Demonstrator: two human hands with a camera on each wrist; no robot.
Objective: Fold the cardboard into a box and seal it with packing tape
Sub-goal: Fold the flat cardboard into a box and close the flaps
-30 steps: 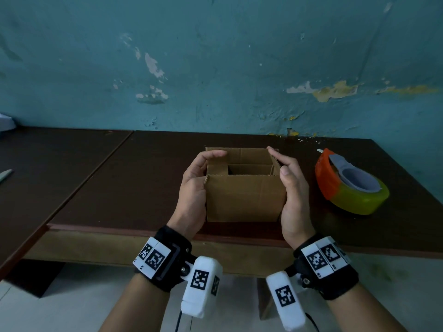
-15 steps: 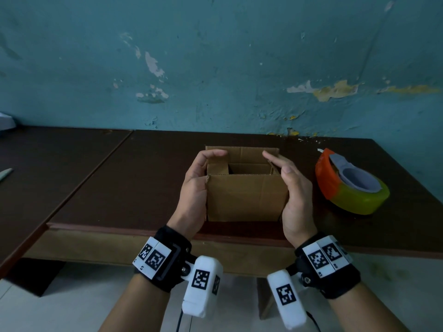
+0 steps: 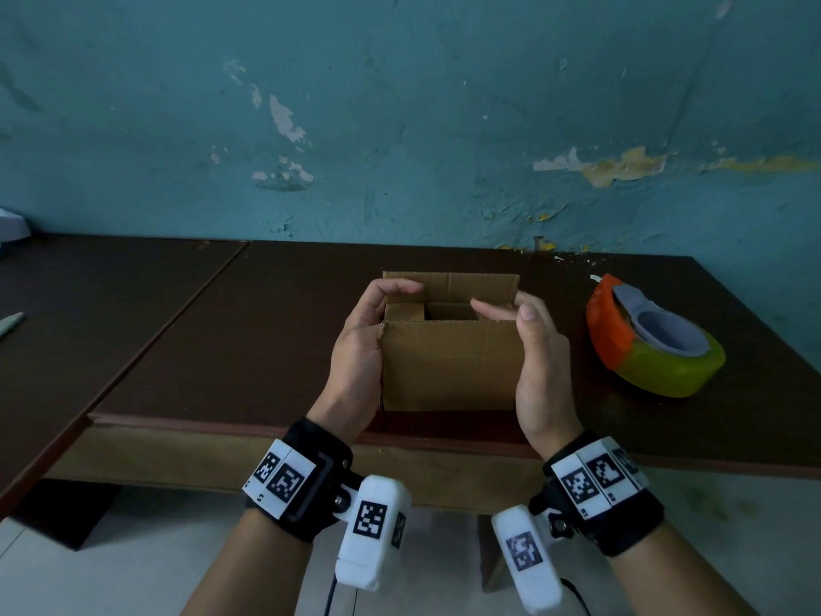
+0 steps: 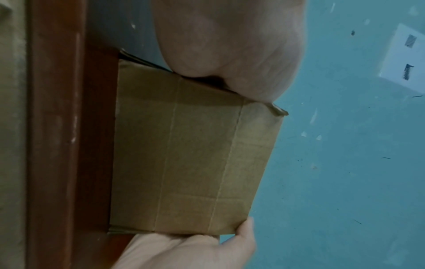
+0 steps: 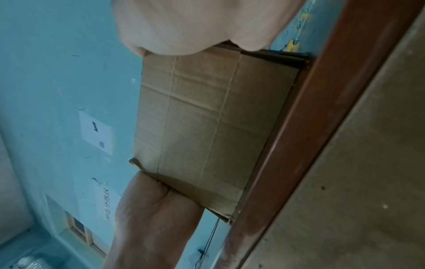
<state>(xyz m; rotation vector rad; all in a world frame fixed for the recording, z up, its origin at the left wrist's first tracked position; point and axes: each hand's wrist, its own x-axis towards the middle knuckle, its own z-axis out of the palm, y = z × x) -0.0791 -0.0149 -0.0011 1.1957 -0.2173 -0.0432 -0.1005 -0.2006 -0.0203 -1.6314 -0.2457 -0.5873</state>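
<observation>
A brown cardboard box point(image 3: 448, 366) stands upright near the front edge of the dark table point(image 3: 266, 304), its top open. My left hand point(image 3: 395, 304) grips the box's left side, fingers curled over the left top flap. Against the right side lies my right hand point(image 3: 502, 309); its straight fingers point(image 3: 484, 309) reach across the opening and press the right flap inward, thumb at the front corner. The near and far flaps stand up. Both wrist views show the box front point(image 4: 195, 154) point(image 5: 207, 118) between the two palms. A yellow-green tape roll in an orange dispenser point(image 3: 653, 344) lies to the right, untouched.
A peeling teal wall rises right behind the table. A second dark table point(image 3: 89, 304) adjoins on the left, with a white object point(image 3: 11, 224) at its far corner and a pale thin item point(image 3: 9, 322) at the frame edge. The box sits close to the table's front edge point(image 3: 266, 426).
My right fingers have reached further left over the opening, bending the right flap inward. The left hand and the box have stayed in place.
</observation>
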